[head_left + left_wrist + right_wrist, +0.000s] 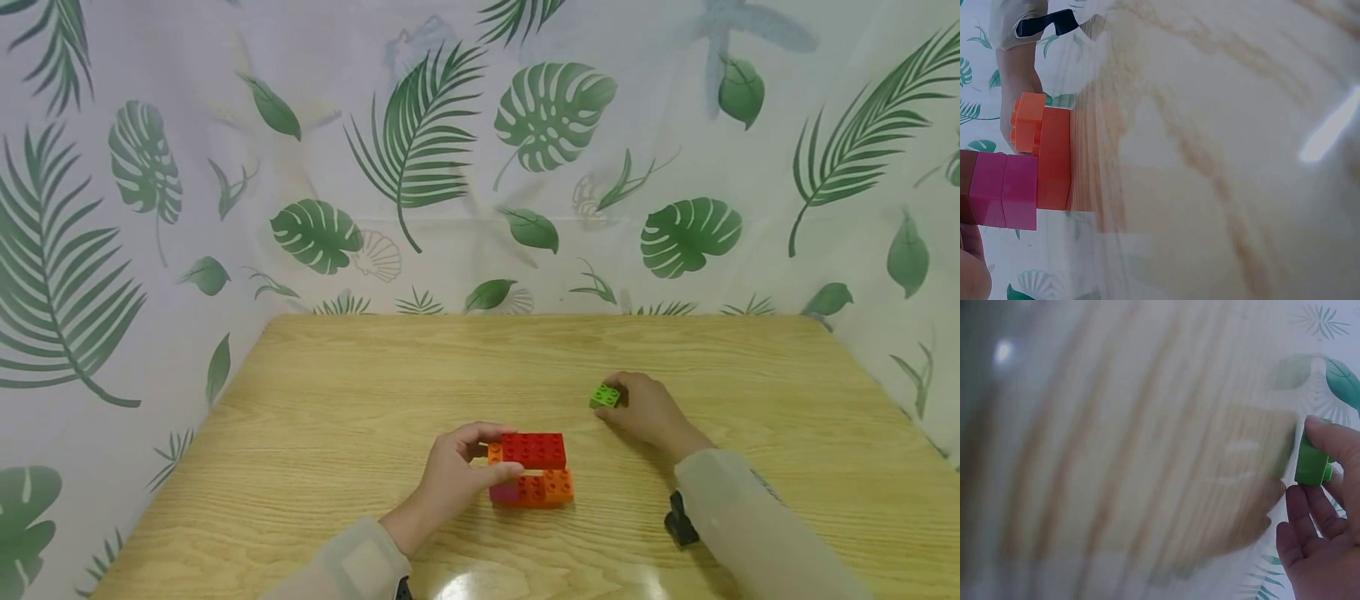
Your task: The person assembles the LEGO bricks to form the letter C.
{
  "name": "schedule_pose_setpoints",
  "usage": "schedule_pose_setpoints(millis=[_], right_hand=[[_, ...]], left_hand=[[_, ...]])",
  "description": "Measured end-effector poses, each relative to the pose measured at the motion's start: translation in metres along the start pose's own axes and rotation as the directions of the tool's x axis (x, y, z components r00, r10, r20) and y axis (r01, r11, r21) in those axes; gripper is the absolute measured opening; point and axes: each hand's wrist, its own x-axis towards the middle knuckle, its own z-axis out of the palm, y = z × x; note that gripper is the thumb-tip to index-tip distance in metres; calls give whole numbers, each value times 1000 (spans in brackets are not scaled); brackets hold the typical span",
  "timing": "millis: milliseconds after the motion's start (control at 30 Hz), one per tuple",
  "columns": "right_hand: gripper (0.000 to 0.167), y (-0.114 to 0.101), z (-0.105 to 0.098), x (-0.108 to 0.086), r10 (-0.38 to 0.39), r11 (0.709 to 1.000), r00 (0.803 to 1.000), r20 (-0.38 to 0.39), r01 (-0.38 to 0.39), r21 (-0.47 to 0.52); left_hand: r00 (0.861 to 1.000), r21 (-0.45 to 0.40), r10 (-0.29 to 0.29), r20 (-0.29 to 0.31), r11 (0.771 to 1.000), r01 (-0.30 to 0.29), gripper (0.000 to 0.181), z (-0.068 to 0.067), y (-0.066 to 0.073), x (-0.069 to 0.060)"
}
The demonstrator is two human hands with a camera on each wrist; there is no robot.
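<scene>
My left hand [457,471] holds a toy building-brick structure [534,450] by its left end, thumb across the near side and fingers behind. A red brick tops it at the back; orange bricks [558,482] form the lower near part. In the left wrist view, stacked magenta bricks [1019,190] stand on an orange-red brick [1054,159], with an orange brick [1030,122] beside them. Farther back and right, my right hand [648,408] pinches a small green brick [604,396] with four studs. The right wrist view shows the green brick [1312,459] between thumb and fingers.
Both hands work over a light wood-grain table [360,375]. A white cloth [450,167] printed with green leaves hangs behind it and at the sides. A black wrist strap mount [681,521] sits at the right sleeve.
</scene>
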Motion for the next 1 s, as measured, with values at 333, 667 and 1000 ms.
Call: schedule_pose_setpoints(millis=[333, 667, 1000], right_hand=[[46, -13, -3, -16, -26, 994, 999, 18, 24, 110], [41, -37, 2, -38, -178, 977, 984, 23, 174, 125], [37, -58, 3, -63, -307, 943, 950, 50, 297, 148]], left_hand=[[1000, -1, 10, 1, 1000, -10, 39, 1, -1, -1], [1000, 4, 15, -4, 1000, -15, 40, 1, -2, 0], [1000, -17, 24, -5, 1000, -24, 40, 1, -2, -1]])
